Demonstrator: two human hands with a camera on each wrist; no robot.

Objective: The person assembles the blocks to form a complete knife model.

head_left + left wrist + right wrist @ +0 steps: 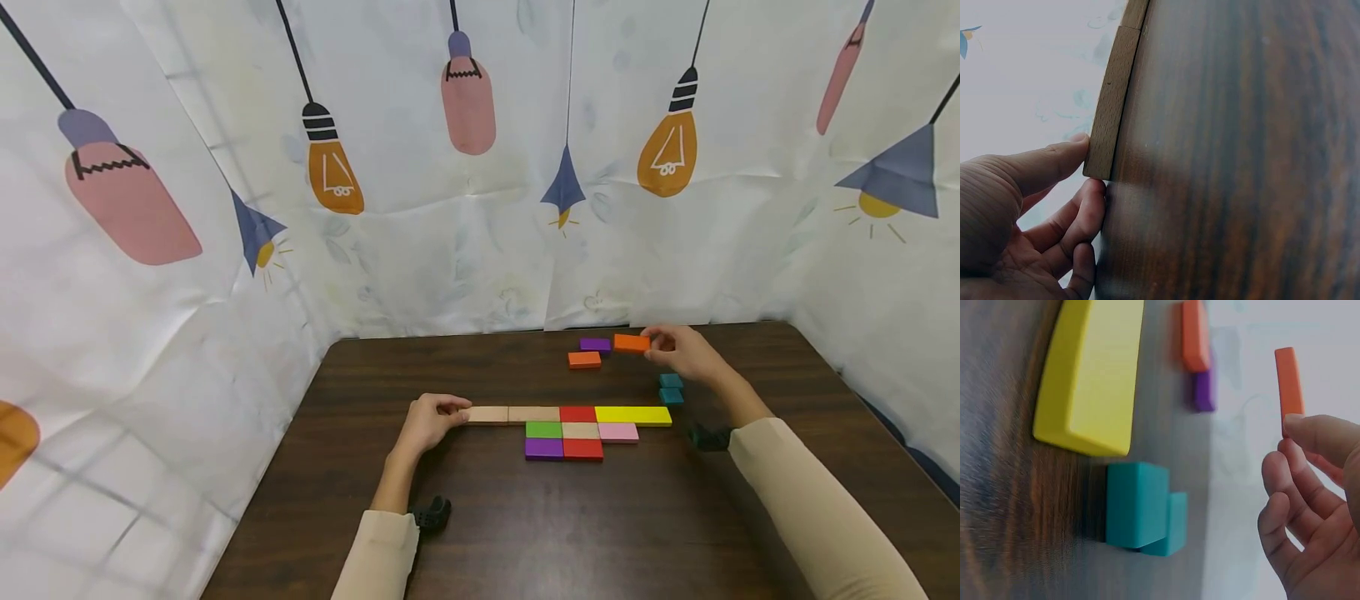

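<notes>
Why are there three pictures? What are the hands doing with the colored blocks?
A person wears three cameras: one on the head, one on each wrist. The big picture looks down from the head at a brown table with flat colored blocks. The left hand touches the end of a plain wooden block in the row; the left wrist camera shows it close up. The right hand pinches an orange block, held up off the table in the right wrist picture. Nearby lie a long yellow block and two teal blocks.
</notes>
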